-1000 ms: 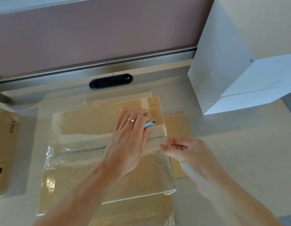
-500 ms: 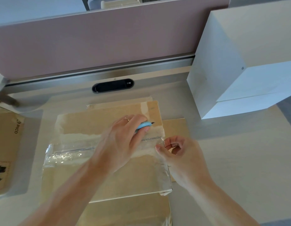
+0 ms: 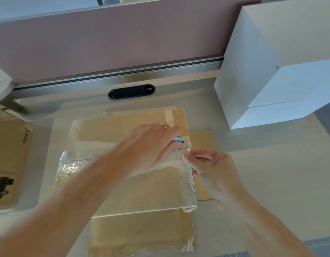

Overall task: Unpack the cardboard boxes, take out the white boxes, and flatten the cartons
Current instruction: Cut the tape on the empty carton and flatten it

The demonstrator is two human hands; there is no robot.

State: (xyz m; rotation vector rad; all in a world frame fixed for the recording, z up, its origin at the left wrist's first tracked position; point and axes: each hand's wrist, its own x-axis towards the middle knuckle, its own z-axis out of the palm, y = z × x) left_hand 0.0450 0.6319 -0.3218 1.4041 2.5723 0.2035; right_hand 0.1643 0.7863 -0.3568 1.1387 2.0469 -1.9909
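A cutter (image 3: pixel 178 140) is gripped by the left hand (image 3: pixel 151 145), and thin, likely sticky tape (image 3: pixel 186 151) is pinched by the right hand (image 3: pixel 214 169) at the right edge of the stiff carton (image 3: pixel 142 191).

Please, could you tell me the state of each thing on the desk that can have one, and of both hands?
carton: flattened, lying on the desk.
clear tape: stuck across the carton, crinkled at its left end.
blue cutter: in the grip of the left hand, tip at the tape line.
right hand: pinching the tape's right edge.
white boxes: closed, stacked.
printed carton: lying flat at the left.
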